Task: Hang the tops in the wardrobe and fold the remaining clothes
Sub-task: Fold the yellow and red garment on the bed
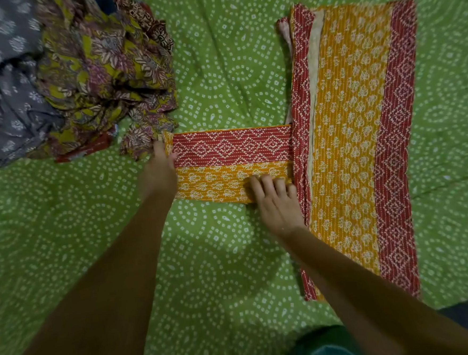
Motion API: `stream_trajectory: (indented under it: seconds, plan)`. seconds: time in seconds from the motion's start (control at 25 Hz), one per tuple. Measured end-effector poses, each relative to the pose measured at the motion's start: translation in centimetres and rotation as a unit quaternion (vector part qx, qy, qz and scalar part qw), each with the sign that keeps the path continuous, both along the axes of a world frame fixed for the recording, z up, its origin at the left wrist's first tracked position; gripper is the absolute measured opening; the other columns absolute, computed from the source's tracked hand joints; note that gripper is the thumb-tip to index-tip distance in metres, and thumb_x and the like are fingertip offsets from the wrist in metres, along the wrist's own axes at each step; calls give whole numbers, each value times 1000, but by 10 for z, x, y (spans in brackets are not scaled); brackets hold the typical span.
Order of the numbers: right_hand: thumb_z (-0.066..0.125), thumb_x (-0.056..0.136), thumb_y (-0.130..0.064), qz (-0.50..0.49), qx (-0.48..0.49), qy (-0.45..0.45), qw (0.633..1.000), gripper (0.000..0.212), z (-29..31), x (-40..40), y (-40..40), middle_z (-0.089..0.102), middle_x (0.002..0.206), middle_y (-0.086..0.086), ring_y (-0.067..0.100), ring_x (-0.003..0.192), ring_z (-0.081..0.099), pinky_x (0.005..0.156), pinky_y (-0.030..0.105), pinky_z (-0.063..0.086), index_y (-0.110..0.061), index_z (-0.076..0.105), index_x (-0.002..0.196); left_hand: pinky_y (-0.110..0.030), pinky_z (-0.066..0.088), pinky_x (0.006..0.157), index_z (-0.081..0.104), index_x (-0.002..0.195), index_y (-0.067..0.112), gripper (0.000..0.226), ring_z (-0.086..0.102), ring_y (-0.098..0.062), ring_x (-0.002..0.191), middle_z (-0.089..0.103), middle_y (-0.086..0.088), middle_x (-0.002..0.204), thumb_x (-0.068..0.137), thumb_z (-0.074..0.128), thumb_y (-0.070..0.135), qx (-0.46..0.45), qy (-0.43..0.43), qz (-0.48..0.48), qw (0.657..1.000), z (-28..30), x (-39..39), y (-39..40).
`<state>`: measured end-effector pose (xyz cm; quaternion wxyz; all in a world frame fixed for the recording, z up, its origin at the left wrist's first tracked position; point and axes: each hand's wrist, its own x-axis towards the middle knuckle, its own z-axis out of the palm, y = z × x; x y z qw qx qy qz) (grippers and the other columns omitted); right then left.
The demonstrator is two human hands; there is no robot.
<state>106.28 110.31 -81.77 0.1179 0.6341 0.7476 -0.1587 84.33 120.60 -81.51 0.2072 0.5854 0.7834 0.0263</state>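
Underfoot and all around, a green bedspread (pixel 218 247) dotted with white rings. At centre-right, flat on it, a yellow-and-red printed garment (pixel 357 141), long body lengthwise, 1 folded panel jutting left, right hand (pixel 277 202) pressing it with straight fingers, left hand (pixel 159 168) pinching its far-left edge. Farther off at upper left, a crumpled floral garment (pixel 101 75) beside a grey printed garment (pixel 2 91).

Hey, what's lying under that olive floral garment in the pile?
A grey printed garment shows beneath the olive floral garment on its left, and a red strip pokes out at its near edge. Whatever else lies under the middle is covered.
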Motion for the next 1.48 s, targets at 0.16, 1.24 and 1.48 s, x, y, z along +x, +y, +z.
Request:
stream_trajectory:
  seconds: [0.16, 1.24, 1.48]
  plan:
    - [38, 94, -27, 25, -18, 125, 992, 66, -5, 14, -10, 15, 154, 4, 27, 141, 18, 116, 45, 6, -26, 4, 151, -49, 51, 77, 38, 126, 12, 29, 61, -41, 96, 57, -21, 115, 101, 39, 28, 20, 10, 6, 1000, -9, -3, -2]
    - [61, 79, -10, -589, -157, 623, 490, 26, 33, 248, -25, 56, 88, 18, 30, 74, 59, 66, 35, 53, 8, 60, 99, -41, 28, 114, 32, 145, 14, 52, 30, -24, 140, 34, -4, 150, 101, 34, 41, -2, -37, -314, 949, 33, 272, -73]
    - [65, 86, -14, -610, -167, 538, 558, 18, -2, 263, -46, 65, 88, 11, 21, 75, 65, 64, 31, 55, -1, 63, 98, -47, -4, 119, -19, 149, 13, 87, -24, -24, 144, -27, -3, 156, 87, -4, 72, -94, 132, -388, 907, -24, 226, -90]
